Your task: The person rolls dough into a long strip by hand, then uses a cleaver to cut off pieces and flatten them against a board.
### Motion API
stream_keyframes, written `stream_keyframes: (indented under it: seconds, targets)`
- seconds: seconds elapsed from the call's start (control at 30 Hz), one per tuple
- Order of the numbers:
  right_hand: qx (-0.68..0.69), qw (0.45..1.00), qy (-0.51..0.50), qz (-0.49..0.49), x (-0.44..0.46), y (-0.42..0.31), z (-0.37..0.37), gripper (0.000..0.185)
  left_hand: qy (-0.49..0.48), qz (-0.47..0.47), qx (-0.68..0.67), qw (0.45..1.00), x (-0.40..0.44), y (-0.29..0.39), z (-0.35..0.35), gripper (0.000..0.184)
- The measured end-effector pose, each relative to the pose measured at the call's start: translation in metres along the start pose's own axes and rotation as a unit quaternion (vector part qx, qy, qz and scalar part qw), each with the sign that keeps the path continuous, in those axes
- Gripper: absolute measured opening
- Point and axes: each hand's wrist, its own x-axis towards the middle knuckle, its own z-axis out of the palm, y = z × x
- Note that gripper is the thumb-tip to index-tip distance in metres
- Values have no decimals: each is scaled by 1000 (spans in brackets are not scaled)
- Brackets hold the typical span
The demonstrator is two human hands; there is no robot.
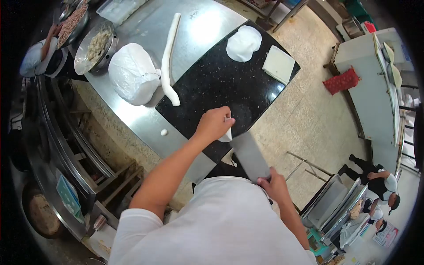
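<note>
My right hand (274,187) is closed round the handle of a broad-bladed cleaver (251,154), its flat blade pointing up and left near the edge of the black slab (207,84). Just left of the blade tip, over the slab's near part, my left hand (214,126) pinches a thin white piece (226,136); whether it is dough or cloth I cannot tell. Beyond that hand lies a long white dough rope (166,66), half on the slab. A small white dough lump (164,132) rests on the steel table.
White round sheets (243,43) and a square white stack (279,65) sit on the slab's far end. On the steel table (145,117) are a plastic-wrapped white bundle (132,75) and a bowl of pale filling (97,46). Other people work at far left and lower right.
</note>
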Motion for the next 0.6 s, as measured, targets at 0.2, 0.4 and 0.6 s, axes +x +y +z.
stream_keyframes:
  seconds: [0.2, 0.4, 0.6]
  targets:
    - [-47, 989, 97, -105, 118, -49, -37, 36, 152, 23, -92, 984, -13, -11, 20, 25]
    - [-38, 980, -92, -173, 144, -78, -15, 39, 97, -32, -274, 956, -41, 10, 14, 22]
    - [-52, 942, -225, -245, 146, -25, -61, 35, 171, -36, -343, 923, 3, 65, -11, 26]
